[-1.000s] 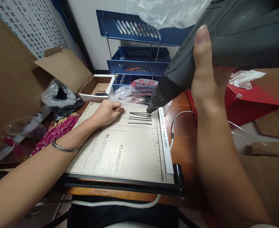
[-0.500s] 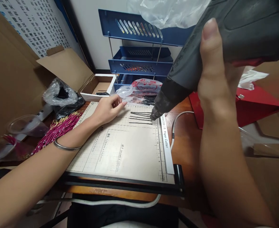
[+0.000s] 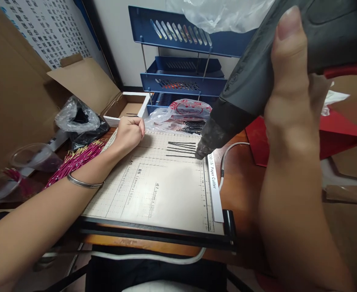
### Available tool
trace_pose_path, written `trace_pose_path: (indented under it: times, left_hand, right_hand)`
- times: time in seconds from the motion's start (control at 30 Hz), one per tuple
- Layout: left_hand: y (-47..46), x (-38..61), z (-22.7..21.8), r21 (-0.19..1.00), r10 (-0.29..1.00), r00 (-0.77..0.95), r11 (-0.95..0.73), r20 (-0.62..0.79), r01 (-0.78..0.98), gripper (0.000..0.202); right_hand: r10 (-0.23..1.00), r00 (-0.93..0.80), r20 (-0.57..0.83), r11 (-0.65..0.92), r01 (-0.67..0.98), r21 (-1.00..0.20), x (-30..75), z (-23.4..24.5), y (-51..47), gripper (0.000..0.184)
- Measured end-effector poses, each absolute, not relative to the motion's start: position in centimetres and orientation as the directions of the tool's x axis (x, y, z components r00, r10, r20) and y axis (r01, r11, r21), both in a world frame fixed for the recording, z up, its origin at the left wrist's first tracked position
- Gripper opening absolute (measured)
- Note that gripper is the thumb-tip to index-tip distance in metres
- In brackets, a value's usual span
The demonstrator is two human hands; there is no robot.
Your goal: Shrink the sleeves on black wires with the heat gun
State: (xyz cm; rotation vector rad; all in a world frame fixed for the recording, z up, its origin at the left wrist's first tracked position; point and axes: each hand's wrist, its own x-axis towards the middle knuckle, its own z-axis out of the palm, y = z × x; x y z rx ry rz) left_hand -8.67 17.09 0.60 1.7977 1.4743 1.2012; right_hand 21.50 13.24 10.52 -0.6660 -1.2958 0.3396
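Note:
My right hand [image 3: 294, 85] is wrapped round a dark grey glue gun [image 3: 248, 81] with a black tapered nozzle and a red trigger. The nozzle tip points down at the right ends of several thin black strips [image 3: 181, 149], laid in a row on a cream paper cutter board [image 3: 172, 190]. Whether the tip touches them I cannot tell. My left hand [image 3: 130, 132] is closed in a fist over the board's upper left corner, with nothing showing from it; its palm side is hidden.
Behind the board lie a clear bag [image 3: 190, 107] with black strips and an open carton [image 3: 128, 106]. Blue tiered trays [image 3: 181, 83] stand at the back. Magenta wires [image 3: 75, 162] lie at left. A white cable [image 3: 224, 162] and a red box [image 3: 282, 142] are at right.
My left hand has drawn left, away from the strips, and its fingers have curled into a fist. The glue gun's tip has shifted slightly right and towards me.

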Motion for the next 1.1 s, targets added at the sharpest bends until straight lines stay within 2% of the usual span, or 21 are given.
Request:
trace_pose_path:
  times: [0.17,0.33,0.53,0.63,0.8,0.9,1.1]
  left_hand:
    - [17.2,-8.5,0.7,0.824,0.946,0.054,-0.305,0.319,0.477,0.014]
    - [17.2,-8.8,0.7,0.789,0.941,0.097,-0.326,0.324,0.521,0.015]
    - [17.0,-8.5,0.9,0.799,0.950,0.088,-0.300,0.299,0.521,0.014]
    - [16.7,-8.1,1.3,0.814,0.961,0.055,-0.259,0.270,0.521,0.014]
    - [16.2,-7.3,2.1,0.823,0.977,0.030,-0.196,0.213,0.533,0.016]
    - [16.1,-7.1,2.3,0.817,0.981,0.011,-0.170,0.196,0.551,0.017]
    - [16.1,-7.0,2.1,0.823,0.978,0.030,-0.190,0.206,0.535,0.018]
  right_hand:
    - [0.549,0.329,0.768,0.772,0.152,-0.617,21.8,10.2,13.9,0.036]
    - [0.537,0.280,0.796,0.758,0.254,-0.601,21.4,10.0,13.8,0.026]
    - [0.519,0.370,0.771,0.745,0.248,-0.620,19.7,10.0,12.8,0.028]
    - [0.526,0.293,0.798,0.743,0.299,-0.599,19.8,10.2,12.5,0.032]
    - [0.507,0.215,0.835,0.766,0.332,-0.550,20.5,10.4,12.3,0.021]
    - [0.480,0.153,0.864,0.785,0.364,-0.501,20.8,10.2,12.5,0.026]
    - [0.477,0.137,0.868,0.765,0.423,-0.486,21.0,9.7,13.1,0.040]
